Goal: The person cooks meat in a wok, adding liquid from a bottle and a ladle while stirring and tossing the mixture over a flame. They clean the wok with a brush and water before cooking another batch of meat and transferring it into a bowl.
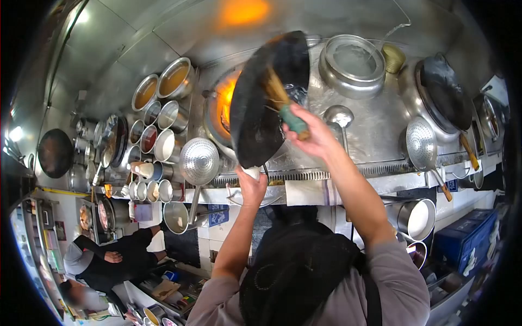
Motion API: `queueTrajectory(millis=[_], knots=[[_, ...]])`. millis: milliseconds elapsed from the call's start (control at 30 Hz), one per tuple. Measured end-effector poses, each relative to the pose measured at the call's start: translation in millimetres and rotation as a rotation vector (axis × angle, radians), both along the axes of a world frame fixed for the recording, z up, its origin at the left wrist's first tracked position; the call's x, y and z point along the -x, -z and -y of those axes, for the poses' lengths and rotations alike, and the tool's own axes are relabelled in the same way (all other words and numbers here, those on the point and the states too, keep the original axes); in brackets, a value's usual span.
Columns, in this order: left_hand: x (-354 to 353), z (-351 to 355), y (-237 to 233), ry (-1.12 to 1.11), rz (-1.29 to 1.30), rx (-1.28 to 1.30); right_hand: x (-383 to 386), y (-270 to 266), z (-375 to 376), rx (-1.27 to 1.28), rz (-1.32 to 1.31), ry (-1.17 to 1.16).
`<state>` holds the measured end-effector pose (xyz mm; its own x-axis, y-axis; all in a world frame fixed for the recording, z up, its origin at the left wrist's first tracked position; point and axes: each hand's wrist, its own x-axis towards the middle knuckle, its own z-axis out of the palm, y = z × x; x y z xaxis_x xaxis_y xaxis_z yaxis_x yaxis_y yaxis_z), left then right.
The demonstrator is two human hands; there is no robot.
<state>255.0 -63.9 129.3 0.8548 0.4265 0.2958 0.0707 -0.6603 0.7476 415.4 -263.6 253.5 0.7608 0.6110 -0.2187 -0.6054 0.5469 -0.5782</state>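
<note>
Black wok (253, 117) partly hides the burner (216, 117); right hand (312, 133) grips blurred brush (283, 103).

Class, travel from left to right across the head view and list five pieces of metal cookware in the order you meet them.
Round dark pan at the far left → silver perforated skimmer → tilted black wok → wide silver pot → second silver perforated skimmer.

One head-worn wide view looks forward and down over both forearms.
</note>
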Motion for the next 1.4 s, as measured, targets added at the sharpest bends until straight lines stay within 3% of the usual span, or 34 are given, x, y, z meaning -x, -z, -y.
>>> queueTrajectory(millis=[67, 233, 300, 367, 400, 433, 467, 500, 567, 600, 633, 700, 767, 800, 833, 867, 900, 933, 967, 1000, 1033, 1133, 1233, 1300, 1367, 1400], knots=[[-1.8, -2.0, 1.3, 0.049, -0.021, -0.023, 16.7, -7.8, 27.7, -0.175, -0.140, -0.056], [-8.8, -7.2, 0.0, 0.154, 0.020, -0.088, 42.2, -6.8, 10.4, -0.062, -0.029, 0.033], [-12.9, -14.5, 8.5, 0.144, 0.039, -0.085, 71.4, 10.1, -25.2, 0.529, 0.303, 0.101], [-19.1, -25.9, 13.6, 0.116, 0.135, -0.117, 96.4, 82.5, -42.1, 0.744, 1.153, 0.244], [-18.2, -33.6, 9.4, 0.067, 0.051, 0.095, 91.9, 106.6, -34.9, 0.763, 1.144, 0.251], [-18.7, -41.9, 4.7, 0.016, -0.032, 0.307, 80.8, 127.9, -9.1, 1.142, 1.188, -0.003], [-21.5, -57.2, 23.0, 0.015, 0.047, 0.356, 67.2, 139.8, 16.5, 1.511, 1.191, -0.285], [-22.3, -63.0, 23.2, 0.023, 0.042, 0.368, 22.2, 139.8, 31.8, 1.750, 1.036, -0.425], [-30.3, -70.6, 16.4, -0.041, 0.026, 0.491, -51.4, 110.3, 57.4, 1.796, 1.144, -0.060], [-35.2, -73.6, 12.2, -0.064, -0.007, 0.576, -66.1, 47.0, 43.1, 2.042, 1.142, -0.102], [-41.9, -80.8, 18.3, -0.064, -0.006, 0.584, -81.5, 23.0, 43.1, 1.978, 1.190, 0.127], [-50.8, -105.3, 45.0, -0.056, -0.119, 1.018, -80.2, -26.4, 39.0, 1.785, 1.210, 0.494], [-51.9, -120.4, 56.8, -0.028, -0.153, 1.134, -47.8, -72.2, 33.8, 1.615, 1.308, 0.779], [-50.8, -120.8, 56.6, -0.046, -0.202, 1.203, -20.3, -88.2, 30.1, 1.559, 1.154, 0.766], [-47.2, -120.2, 54.8, -0.064, -0.256, 1.270, 2.2, -81.9, 33.7, 1.576, 1.172, 0.798], [-45.6, -116.0, 22.6, -0.026, -0.308, 1.337, 24.2, -60.6, 37.9, 1.546, 1.228, 0.860], [-47.2, -117.8, 21.2, -0.039, -0.291, 1.343, 61.3, -36.2, 37.9, 1.492, 0.850, 0.766], [-48.6, -118.9, 20.3, -0.040, -0.308, 1.447, 89.9, 13.1, 45.5, 1.478, 0.995, 0.842], [-50.6, -119.8, 19.4, -0.038, -0.325, 1.548, 123.4, 35.8, 42.5, 1.880, 1.307, 0.813], [-54.5, -120.7, 28.0, -0.043, -0.313, 1.587, 161.4, 89.1, 61.8, 1.875, 1.206, 0.585], [-54.2, -119.9, 25.2, -0.048, -0.307, 1.584, 188.6, 115.2, 81.6, 1.866, 0.546, -0.082], [-61.8, -113.6, 16.9, 0.031, -0.293, 1.522, 190.4, 106.1, 85.7, 1.816, 0.546, -0.032], [-56.9, -110.8, 30.8, -0.004, -0.303, 1.359, 166.7, 44.9, 73.0, 1.658, 0.558, 0.258], [-56.0, -107.0, 37.3, -0.061, -0.310, 1.262, 180.1, 62.9, 68.7, 1.702, 0.848, 0.519], [-52.0, -101.8, 36.8, -0.040, -0.299, 1.224, 214.2, 138.2, 86.1, 1.793, 0.719, 0.405], [-49.0, -97.9, 42.7, -0.017, -0.253, 1.112, 220.4, 159.3, 95.7, 1.892, 0.999, 0.200]])
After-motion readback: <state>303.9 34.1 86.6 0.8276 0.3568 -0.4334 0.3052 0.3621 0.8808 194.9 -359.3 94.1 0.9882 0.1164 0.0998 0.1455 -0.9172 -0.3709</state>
